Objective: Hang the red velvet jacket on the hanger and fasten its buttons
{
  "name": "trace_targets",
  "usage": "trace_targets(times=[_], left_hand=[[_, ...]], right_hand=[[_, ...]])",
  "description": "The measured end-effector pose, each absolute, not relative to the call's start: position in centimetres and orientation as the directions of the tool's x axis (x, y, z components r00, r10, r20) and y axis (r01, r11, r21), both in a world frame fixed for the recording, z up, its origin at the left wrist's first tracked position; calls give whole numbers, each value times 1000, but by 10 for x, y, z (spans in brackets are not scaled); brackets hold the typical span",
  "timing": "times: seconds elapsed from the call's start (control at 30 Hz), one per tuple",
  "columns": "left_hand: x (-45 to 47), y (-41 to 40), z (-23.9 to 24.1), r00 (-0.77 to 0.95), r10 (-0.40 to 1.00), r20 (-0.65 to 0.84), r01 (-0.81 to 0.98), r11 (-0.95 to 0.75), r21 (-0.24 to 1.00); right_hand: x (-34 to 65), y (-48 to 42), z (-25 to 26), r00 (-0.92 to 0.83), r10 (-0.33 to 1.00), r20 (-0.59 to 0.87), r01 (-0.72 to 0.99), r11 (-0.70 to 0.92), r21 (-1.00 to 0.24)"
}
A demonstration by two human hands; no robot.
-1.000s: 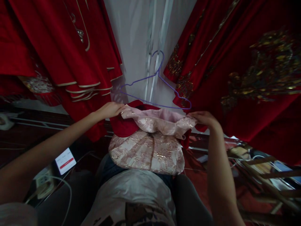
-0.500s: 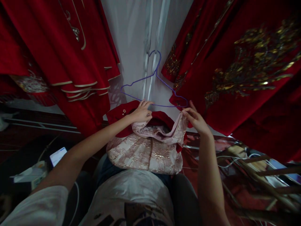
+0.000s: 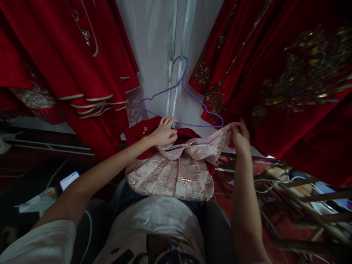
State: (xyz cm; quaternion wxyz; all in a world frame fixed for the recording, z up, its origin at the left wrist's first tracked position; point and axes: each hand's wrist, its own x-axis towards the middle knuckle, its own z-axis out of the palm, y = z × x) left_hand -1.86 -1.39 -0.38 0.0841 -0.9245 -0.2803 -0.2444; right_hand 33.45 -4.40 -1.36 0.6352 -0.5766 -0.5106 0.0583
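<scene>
Lying over the person's lap, just below the purple hanger [image 3: 181, 81], the pink brocade garment [image 3: 176, 179] looks to me like something light to lift, though with more body than plain cotton. I'd expect it to fold softly, hold a crease where the weave is thick, and perhaps slide a little along its smooth lining. It doesn't seem breakable, but the metallic threads might snag, so I'd take it by the top edge, one hand near each end, and leave the raised pattern alone.

From where I stand, the right hand [image 3: 241, 137] pinches the upper right corner and draws it out and up. The left hand [image 3: 165, 132] rests curled over the left part of that edge, beside the red cloth [image 3: 140, 130] beneath; its fingertips are hidden, so I can't tell whether it grips or merely presses.

It's a pretty piece: dusty pink with paler patches and glints of gold, a seam down the middle, a rounded lower end, and a plain, matte pink inside where the top folds open.
</scene>
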Motion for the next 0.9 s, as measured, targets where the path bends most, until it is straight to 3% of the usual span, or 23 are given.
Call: trace_targets(times=[0.27,0.47,0.6,0.9], left_hand=[[-22,-10,3,742,477,471,528,-849,28],[-15,-16,8,754,483,445,526,-850,30],[-15,-23,13,753,485,445,541,-841,2],[-36,-31,17,733,490,471,566,-824,-25]], right_hand=[[314,-35,1,472,585,660,516,424,-744],[278,-37,45,309,552,774,630,491,-602],[271,-42,61,293,530,796,703,445,-555],[326,-65,41,403,477,781,750,317,-580]])
